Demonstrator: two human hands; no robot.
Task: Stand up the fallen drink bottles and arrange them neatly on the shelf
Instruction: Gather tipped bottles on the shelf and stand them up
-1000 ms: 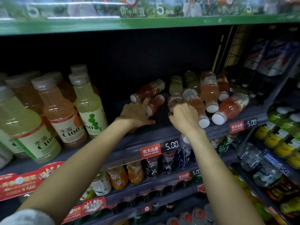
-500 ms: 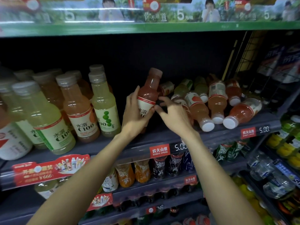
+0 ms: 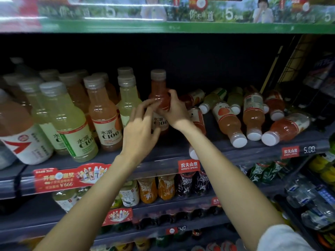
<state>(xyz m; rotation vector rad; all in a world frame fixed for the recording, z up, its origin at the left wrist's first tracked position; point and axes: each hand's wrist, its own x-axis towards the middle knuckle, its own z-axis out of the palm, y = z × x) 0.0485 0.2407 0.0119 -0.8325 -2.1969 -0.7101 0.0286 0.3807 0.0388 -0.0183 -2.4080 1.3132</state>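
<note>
Pink-orange juice fills the upright bottle (image 3: 159, 98), which stands on the shelf (image 3: 226, 151) just at 3 o'clock of the standing row of bottles (image 3: 101, 113). The right hand (image 3: 176, 110) curls round its shoulder from the 3 o'clock side; the left hand (image 3: 140, 131) is loose and spread, fingertips brushing its front, holding nothing. By my reading, the step in hand is seating this bottle in line with the row; next comes letting go without tipping it, then reaching to 3 o'clock for the fallen bottles (image 3: 253, 116), which lie heaped with caps toward the front edge. One fallen bottle (image 3: 196, 120) lies right behind the right wrist, so room there is tight. Dark open space lies behind at 12 o'clock.
</note>
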